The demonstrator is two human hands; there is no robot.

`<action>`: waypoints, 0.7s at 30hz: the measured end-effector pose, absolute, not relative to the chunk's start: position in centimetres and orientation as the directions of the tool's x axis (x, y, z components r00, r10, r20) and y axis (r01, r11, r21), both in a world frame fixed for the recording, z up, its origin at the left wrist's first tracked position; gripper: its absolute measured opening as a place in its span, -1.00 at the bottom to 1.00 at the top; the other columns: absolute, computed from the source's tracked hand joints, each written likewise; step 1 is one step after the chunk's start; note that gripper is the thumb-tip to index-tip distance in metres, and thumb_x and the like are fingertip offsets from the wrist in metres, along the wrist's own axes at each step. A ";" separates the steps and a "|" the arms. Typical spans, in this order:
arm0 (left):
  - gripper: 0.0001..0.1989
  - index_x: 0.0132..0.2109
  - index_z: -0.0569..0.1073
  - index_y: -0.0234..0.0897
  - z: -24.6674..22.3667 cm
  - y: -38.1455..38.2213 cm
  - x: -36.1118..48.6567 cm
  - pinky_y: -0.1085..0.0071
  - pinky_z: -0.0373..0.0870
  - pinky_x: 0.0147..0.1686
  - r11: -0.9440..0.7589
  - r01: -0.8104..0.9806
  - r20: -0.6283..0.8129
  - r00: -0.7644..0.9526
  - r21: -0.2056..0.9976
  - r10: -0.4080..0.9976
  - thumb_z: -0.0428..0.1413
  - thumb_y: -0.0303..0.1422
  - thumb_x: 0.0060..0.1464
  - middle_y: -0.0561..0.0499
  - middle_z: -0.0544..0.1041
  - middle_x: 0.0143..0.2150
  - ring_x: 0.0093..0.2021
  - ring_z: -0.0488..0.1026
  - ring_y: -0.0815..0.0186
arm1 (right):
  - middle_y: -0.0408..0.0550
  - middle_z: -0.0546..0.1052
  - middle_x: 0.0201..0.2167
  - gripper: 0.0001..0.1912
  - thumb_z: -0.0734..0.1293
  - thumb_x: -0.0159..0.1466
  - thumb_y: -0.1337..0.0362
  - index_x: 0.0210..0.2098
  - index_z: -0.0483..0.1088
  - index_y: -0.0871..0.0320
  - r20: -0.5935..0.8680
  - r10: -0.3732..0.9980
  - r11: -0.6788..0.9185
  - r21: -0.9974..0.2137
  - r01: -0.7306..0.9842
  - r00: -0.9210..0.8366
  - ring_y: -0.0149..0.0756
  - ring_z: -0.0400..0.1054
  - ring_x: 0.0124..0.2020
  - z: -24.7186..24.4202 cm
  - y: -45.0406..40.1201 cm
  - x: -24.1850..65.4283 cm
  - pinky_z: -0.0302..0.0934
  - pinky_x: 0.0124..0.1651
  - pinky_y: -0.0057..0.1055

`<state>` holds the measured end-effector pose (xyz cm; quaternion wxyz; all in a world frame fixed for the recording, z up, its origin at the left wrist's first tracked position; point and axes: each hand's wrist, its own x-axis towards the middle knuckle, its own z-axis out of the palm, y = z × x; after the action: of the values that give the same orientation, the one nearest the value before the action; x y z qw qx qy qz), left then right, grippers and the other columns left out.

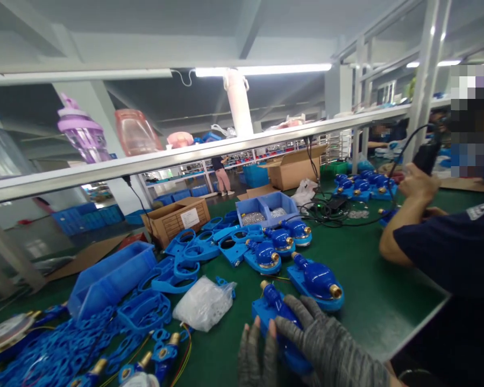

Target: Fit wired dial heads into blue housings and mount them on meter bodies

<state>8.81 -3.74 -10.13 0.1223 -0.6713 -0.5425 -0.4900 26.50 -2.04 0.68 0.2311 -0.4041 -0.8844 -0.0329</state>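
Observation:
At the table's near side, a blue water meter (271, 294) with a brass threaded end lies in a blue plastic housing, partly hidden under my hands. My right hand (326, 338), in a grey glove with the fingertips bare, reaches over its top and grips it. Along its left side is my left hand (258, 352), gloved the same way, fingers stretched out and the tips close against the housing. Just beyond lies another blue water meter (317, 280) in its housing, and several more (264, 257) form a row behind.
A plastic bag (205, 303) of small parts lies left of my hands. Loose blue rings (48, 349) and housings (177, 277) spread farther left, by a blue bin (113, 279). A two-part tray (267, 209) holds small parts. At right, a co-worker's arm (411, 215) holds a black tool.

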 end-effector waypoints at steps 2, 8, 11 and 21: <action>-0.12 0.44 -0.09 -0.08 -10.2 -3.3 10.3 0.15 0.47 0.07 -0.315 0.942 0.864 0.061 0.117 0.500 0.04 -0.68 0.08 -0.14 0.55 0.07 0.15 0.45 0.05 | 0.25 0.44 0.17 -0.21 0.48 0.00 0.15 0.23 0.35 0.14 0.463 0.618 0.731 -0.042 0.681 -0.635 0.30 0.38 0.08 -0.6 -1.6 26.6 0.41 -0.01 0.12; -0.14 0.43 -0.16 -0.01 -9.3 -1.9 10.8 0.08 0.48 0.09 -0.370 0.925 0.856 0.120 0.087 0.502 0.07 -0.60 0.16 -0.17 0.52 0.12 0.18 0.43 0.02 | 0.12 0.53 0.09 -0.42 0.41 0.16 0.23 0.18 0.38 0.13 0.622 0.611 0.763 -0.296 0.575 -0.490 -0.03 0.48 0.02 -1.0 -2.2 27.9 0.46 0.01 -0.26; -0.19 0.42 -0.04 0.03 -9.4 -2.3 9.5 0.06 0.48 0.09 -0.441 0.875 0.805 0.110 0.200 0.583 0.12 -0.54 0.15 -0.20 0.44 0.21 0.24 0.37 0.00 | 0.08 0.56 0.03 -0.55 0.33 0.27 0.19 0.15 0.40 0.05 0.660 0.667 0.711 -0.426 0.559 -0.346 -0.13 0.52 -0.04 -0.4 -2.0 30.3 0.50 -0.10 -0.35; 0.19 0.39 0.01 -0.18 -7.1 0.0 12.5 -0.04 0.41 0.14 -0.781 0.558 0.819 0.286 0.280 0.498 0.34 0.16 -0.29 -0.38 0.30 0.28 0.24 0.33 -0.21 | 0.08 0.38 0.25 -0.34 0.44 0.11 0.29 0.21 0.38 -0.04 0.535 0.734 0.524 -0.057 0.850 -0.417 0.07 0.41 0.13 -1.7 5.1 36.2 0.44 0.05 -0.11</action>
<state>12.46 0.01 -7.07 0.0300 -0.8012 -0.3294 -0.4987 36.20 5.11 -1.66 0.2570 -0.4747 -0.8343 -0.1121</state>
